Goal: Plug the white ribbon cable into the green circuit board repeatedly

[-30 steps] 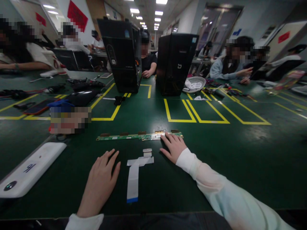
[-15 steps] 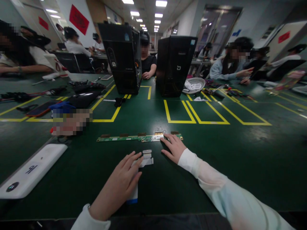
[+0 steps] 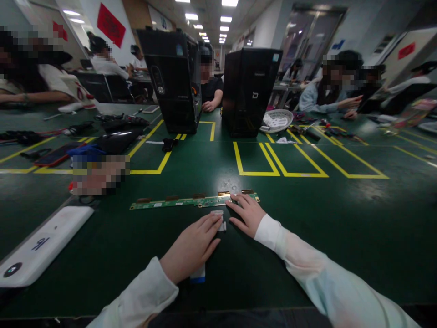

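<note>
A long, narrow green circuit board lies across the table in front of me, with brown connector strips along its far edge. My right hand rests on the board's right end, fingers stretched out and spread. Just below the board, my left hand lies flat over a white ribbon cable, its fingers extended and covering the middle. The cable's blue-tipped end shows under the palm, and its pale far ends poke out past the fingertips. The cable does not visibly touch the board.
Two black computer towers stand at the back. A white case lies at left, near a blue item, a phone and cables. A white basket sits behind right. Yellow tape marks the table; people sit around.
My left hand has slid forward and to the right with the ribbon cable, closer to the board. The board's left end has swung slightly toward me. My right hand stays nearly in place.
</note>
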The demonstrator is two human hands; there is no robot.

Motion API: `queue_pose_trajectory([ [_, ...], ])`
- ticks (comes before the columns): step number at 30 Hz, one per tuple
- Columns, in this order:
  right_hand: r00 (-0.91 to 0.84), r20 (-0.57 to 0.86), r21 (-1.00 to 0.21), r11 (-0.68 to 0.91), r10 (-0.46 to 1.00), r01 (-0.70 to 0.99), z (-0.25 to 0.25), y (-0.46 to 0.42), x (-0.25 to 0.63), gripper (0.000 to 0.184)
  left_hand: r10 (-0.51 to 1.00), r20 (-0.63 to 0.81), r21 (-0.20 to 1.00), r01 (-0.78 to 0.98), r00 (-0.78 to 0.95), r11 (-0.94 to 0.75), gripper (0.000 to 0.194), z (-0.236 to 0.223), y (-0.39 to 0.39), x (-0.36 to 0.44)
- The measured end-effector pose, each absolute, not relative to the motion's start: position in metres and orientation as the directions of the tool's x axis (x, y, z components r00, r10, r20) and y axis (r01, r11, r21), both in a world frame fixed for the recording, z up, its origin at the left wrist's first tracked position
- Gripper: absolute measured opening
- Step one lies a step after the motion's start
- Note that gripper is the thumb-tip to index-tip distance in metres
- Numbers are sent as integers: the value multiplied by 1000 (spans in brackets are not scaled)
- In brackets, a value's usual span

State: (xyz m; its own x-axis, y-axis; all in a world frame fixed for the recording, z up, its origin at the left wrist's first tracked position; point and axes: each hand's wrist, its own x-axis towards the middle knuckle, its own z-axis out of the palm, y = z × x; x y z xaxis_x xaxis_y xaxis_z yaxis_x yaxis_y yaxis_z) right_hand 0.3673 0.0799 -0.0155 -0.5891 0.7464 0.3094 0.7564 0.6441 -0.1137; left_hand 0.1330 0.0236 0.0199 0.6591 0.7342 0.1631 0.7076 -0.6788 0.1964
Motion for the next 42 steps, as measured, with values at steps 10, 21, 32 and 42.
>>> queue_pose_trajectory([
  [10,-579,268,-107,621,770,776,-9,66,363,49,744,202,136,734,637,-665,48,14,24,146],
  [21,-577,272,-65,613,770,787,-9,65,361,45,749,241,124,746,617,-654,48,4,22,147],
  [32,-568,290,-76,610,770,789,-10,65,359,44,762,214,122,757,611,-642,45,9,24,148],
  [42,-570,284,-102,616,771,781,-10,65,360,45,787,184,126,780,589,-613,45,6,24,152],
])
